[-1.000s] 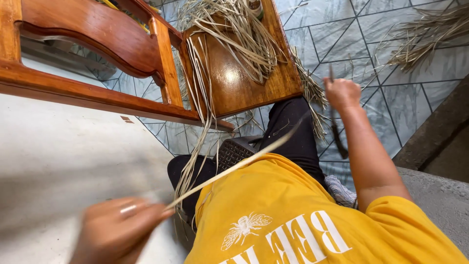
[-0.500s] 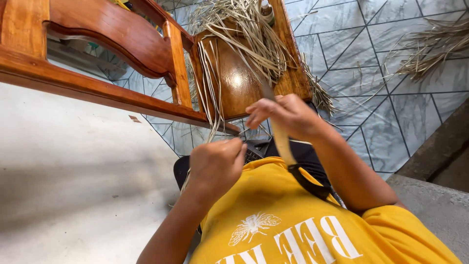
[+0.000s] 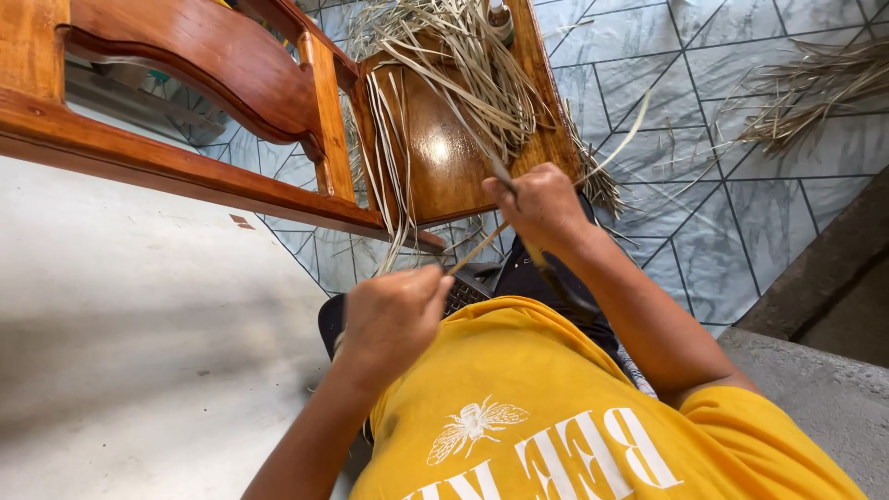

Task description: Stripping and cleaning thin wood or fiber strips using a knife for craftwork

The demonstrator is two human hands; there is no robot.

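Your left hand (image 3: 394,315) is closed in a fist around the near end of a pale dried leaf strip (image 3: 477,248), and your right hand (image 3: 542,206) is closed around its other part together with a thin dark blade-like tool (image 3: 505,181) that pokes up past the knuckles; whether it is a knife you cannot tell for sure. The strip runs taut between the two fists, just above your lap and the yellow shirt (image 3: 556,407). Judge it as very light, thin and springy: it should bend easily along its length but may split or crease if you kink it, and its dry surface looks smooth enough to slip through a loose pinch, so hold it near the ends with the fingers wrapped, as you do now. Directly ahead stands the wooden chair (image 3: 444,157), its seat edge close to your right knuckles and heaped with more loose dried strips (image 3: 463,56), some hanging off the front. A small bottle (image 3: 501,18) stands at the back of the seat. Open room lies to your right over the tiled floor (image 3: 732,213), where another bundle of dried leaves (image 3: 815,88) lies well apart; to your left there is bare concrete floor (image 3: 139,324)
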